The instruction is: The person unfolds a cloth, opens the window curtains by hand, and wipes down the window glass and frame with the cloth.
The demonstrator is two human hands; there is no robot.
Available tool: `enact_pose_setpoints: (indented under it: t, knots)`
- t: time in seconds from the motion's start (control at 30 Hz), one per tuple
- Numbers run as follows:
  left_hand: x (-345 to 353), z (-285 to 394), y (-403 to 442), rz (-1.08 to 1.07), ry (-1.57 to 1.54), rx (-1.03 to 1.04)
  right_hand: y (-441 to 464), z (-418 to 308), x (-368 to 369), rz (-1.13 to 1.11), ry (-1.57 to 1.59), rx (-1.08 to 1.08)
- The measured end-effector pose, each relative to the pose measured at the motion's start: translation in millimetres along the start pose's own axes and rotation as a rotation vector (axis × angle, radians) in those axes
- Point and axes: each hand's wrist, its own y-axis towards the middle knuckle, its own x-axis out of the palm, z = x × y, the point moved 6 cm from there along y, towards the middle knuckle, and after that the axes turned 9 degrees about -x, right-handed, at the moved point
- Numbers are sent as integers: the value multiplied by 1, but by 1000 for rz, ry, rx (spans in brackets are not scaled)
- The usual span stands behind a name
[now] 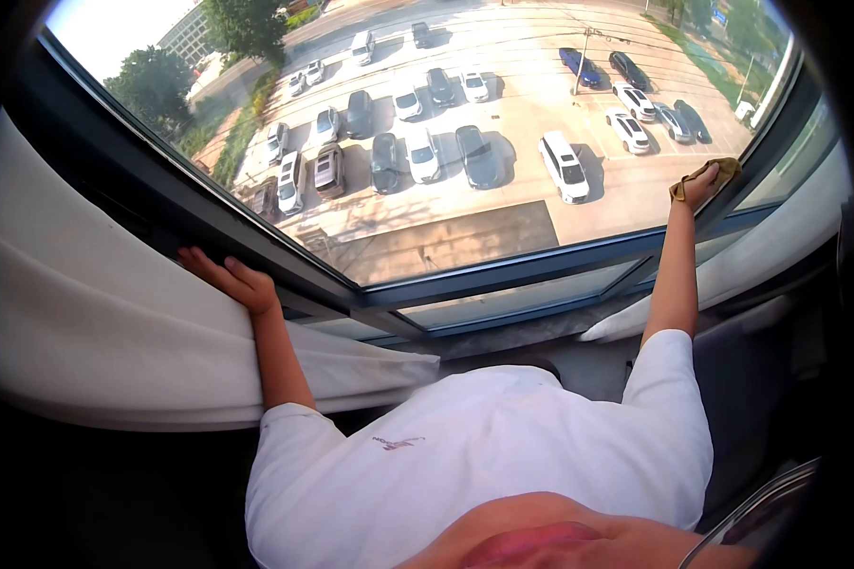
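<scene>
My right hand (700, 186) is closed on a brown cloth (721, 177), which lies against the right side of the window frame, by the lower right corner of the glass. Part of the cloth hangs past my wrist side. To the left, my left hand (232, 279) has its fingers stretched out and holds nothing. It rests by the white curtain (114, 294) and the dark window frame (218, 223); whether the palm presses on the curtain or the frame I cannot tell. Between my arms stands the large window pane (446, 218).
A second white curtain (731, 256) hangs at the right. Below the pane runs a lower window rail (503, 277), with a grey sill (512, 332) under it. Beyond the glass lies a parking lot (503, 228) far below, with several cars and a pole with wires.
</scene>
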Motion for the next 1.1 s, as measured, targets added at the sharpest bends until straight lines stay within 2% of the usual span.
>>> enact_pose_setpoints:
  t: [0.07,0.13,0.2,0.33,0.4,0.53,0.6,0.67,0.8,0.83,0.97,1.07,1.1]
  knots:
    - [1,-1,0,1,5,10,-34,-7,14,-41,119,60]
    - [1,-3,-1,3,-8,10,-73,-38,36,-159,105,2]
    - [1,-3,-1,13,-26,10,-116,-132,71,-282,60,-193]
    - [1,-4,0,21,-33,-13,-181,-220,106,-509,-147,-582]
    - [0,-4,1,13,-24,-29,-214,-246,120,-584,-114,-696]
    - [0,-2,0,2,-39,-45,-281,-282,137,-906,-53,-820]
    - [1,-3,0,-1,-46,-51,-312,-308,145,-975,62,-791]
    - [1,-3,1,-9,-47,-62,-337,-338,153,-1019,71,-882]
    - [1,-5,-1,-25,-54,-62,-390,-380,175,-1238,177,-877]
    - [1,-6,-1,-31,-50,-72,-396,-391,176,-1226,198,-882]
    - [1,-4,0,-24,-58,-61,-465,-391,180,-1360,310,-954]
    - [-1,-1,1,-28,-77,-60,-492,-389,173,-1522,358,-839]
    - [-1,-1,1,-28,-81,-60,-504,-385,170,-1500,479,-781]
